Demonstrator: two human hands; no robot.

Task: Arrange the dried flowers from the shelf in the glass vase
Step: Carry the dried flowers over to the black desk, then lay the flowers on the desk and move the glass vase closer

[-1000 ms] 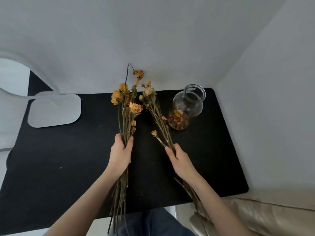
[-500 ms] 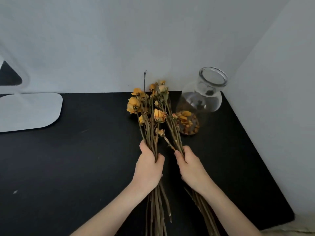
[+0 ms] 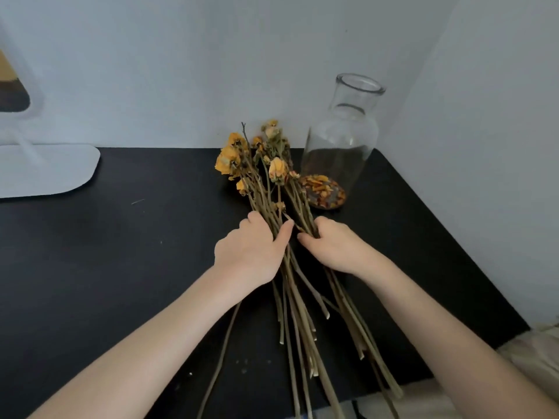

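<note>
Vase (image 3: 341, 140) stands just behind dried flowers (image 3: 273, 170) gripped by left hand (image 3: 251, 252) and right hand (image 3: 332, 246).

Black tabletop (image 3: 106, 267) set in a corner, pale grey walls (image 3: 181, 55), white stand base (image 3: 45, 169) at left

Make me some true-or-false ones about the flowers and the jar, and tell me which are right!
1. The left hand and the right hand both grip the dried flowers by their stems. True.
2. The flowers are standing inside the glass vase. False: they are outside it, held low over the table in front of the vase.
3. Loose petals lie at the bottom of the vase. True.
4. The table is white. False: it is black.
5. The vase lies on its side. False: it stands upright, mouth up.
</note>
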